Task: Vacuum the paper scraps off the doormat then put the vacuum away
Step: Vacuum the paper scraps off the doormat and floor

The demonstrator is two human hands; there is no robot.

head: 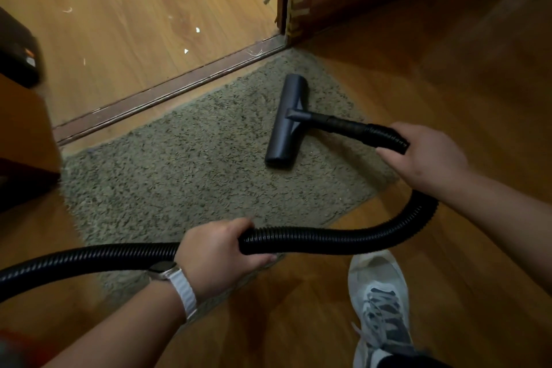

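From the head view, a shaggy grey-green doormat (191,164) lies on the wood floor (448,75), its far edge along a dark threshold strip (167,92). The vacuum's dark floor head (288,125) rests flat on the mat near the far right corner, its short tube pointing toward the right edge. There the right hand (430,155) is curled round the ribbed black hose (328,237) where it meets the tube. The hose bends under that wrist and runs leftward over the mat's near edge, where the left hand (218,254), wearing a white-strapped watch (162,270), grips it with the fingers wrapped over the top. A few white paper scraps (197,29) lie on the paler floor beyond the threshold. A grey-and-white shoe (379,302) stands off the mat's near right corner.
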